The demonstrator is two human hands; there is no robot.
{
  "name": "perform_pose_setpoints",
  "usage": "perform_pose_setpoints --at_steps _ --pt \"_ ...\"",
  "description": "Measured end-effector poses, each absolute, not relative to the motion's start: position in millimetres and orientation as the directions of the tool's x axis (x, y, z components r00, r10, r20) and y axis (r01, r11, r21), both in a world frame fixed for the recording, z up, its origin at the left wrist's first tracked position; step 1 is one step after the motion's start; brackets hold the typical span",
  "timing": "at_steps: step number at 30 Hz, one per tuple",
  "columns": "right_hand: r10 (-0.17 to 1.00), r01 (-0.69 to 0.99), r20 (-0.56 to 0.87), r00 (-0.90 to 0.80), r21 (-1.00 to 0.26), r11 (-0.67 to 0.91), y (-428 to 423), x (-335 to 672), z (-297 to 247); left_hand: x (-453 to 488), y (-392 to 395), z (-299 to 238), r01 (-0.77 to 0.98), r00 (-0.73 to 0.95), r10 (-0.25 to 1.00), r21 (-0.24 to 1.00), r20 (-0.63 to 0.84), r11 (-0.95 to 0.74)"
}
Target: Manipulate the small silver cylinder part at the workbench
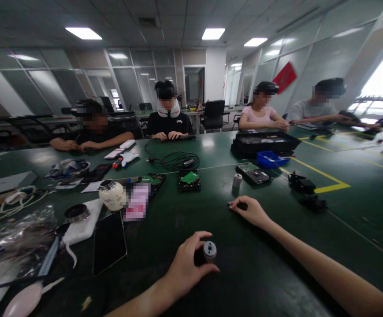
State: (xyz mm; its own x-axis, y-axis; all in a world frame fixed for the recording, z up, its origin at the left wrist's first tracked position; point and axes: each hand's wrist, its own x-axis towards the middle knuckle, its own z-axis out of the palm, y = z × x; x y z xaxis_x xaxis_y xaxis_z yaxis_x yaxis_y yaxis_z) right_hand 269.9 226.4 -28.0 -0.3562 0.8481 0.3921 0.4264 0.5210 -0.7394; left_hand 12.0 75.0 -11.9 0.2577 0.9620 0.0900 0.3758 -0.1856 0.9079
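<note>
My left hand (191,257) curves loosely around a small silver motor (210,250) standing upright on the green table, its dark-holed end facing up. Thumb and index finger are spread on either side, with a gap showing between the index finger and the motor. Farther forward, my right hand (249,210) is closed in a pinch low over the tabletop. Something tiny may be between its fingertips, too small to make out. Beyond that hand stands a second silver cylinder (237,180), upright, beside a hard drive (254,173) with a green circuit board.
On the left lie a dark tablet (109,243), a cream jar (112,195), a pink card (137,201) and a plastic bag (16,237). Ahead are another hard drive (189,179), a coiled black cable (174,160), a blue tray (271,159) and a black case (265,143). Several people sit opposite.
</note>
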Motion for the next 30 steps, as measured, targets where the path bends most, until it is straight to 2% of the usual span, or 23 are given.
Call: perform_pose_setpoints --at_steps 8,11,13,15,18,24,30 --pt "0.847 0.375 0.394 -0.357 -0.77 0.517 208.7 254.9 -13.1 10.7 75.8 -13.3 0.369 0.26 0.961 0.91 0.093 -0.188" --pt "0.822 0.288 0.405 -0.399 -0.796 0.532 177.4 233.5 5.6 11.2 76.3 -13.4 0.371 0.259 0.959 0.905 0.114 -0.207" --pt "0.765 0.144 0.41 -0.497 -0.83 0.539 154.9 219.5 16.3 11.8 76.2 -13.5 0.382 0.258 0.958 0.897 0.127 -0.222" --pt "0.705 0.093 0.434 -0.562 -0.813 0.574 137.4 209.3 22.6 12.3 75.9 -13.3 0.393 0.253 0.957 0.889 0.142 -0.236" --pt "0.668 0.092 0.437 -0.602 -0.793 0.602 125.3 201.9 22.6 12.8 75.7 -13.0 0.397 0.246 0.957 0.884 0.157 -0.247" --pt "0.683 0.054 0.477 -0.553 -0.798 0.601 124.1 198.5 14.1 12.1 76.7 -15.4 0.373 0.253 0.954 0.894 0.16 -0.249" --pt "0.645 0.067 0.477 -0.597 -0.772 0.632 121.7 195.6 14.4 12.0 77.5 -15.5 0.394 0.266 0.953 0.886 0.146 -0.245"
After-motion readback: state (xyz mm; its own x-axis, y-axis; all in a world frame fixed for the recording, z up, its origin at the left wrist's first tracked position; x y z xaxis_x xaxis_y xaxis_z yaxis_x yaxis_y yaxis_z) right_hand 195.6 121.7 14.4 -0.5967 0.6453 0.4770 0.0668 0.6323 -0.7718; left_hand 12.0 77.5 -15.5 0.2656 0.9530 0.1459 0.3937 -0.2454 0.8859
